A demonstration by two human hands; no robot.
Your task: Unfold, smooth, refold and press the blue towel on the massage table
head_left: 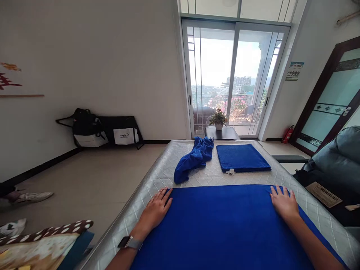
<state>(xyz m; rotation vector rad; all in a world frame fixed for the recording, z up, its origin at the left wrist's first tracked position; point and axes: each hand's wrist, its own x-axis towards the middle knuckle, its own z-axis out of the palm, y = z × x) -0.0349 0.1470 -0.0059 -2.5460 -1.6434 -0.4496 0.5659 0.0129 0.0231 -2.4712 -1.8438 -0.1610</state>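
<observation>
A large blue cloth [219,228] lies spread flat over the near part of a mattress with a silvery quilted cover [157,168]. At the cloth's far left corner rests my left hand [157,206], palm down with its fingers stretched out; a watch is on that wrist. Near the far right corner my right hand [284,202] lies flat on the cloth, fingers spread. Beyond the far edge, a folded blue cloth [242,157] with a white tag sits on the right. To its left is a crumpled blue cloth [195,157].
A potted plant [218,119] stands on a dark chair [221,133] behind the mattress. On the right is a dark leather armchair [345,157]. Patterned bedding [42,243] lies at lower left, with another person's shoe [36,196] near it. Bags [87,127] are by the wall.
</observation>
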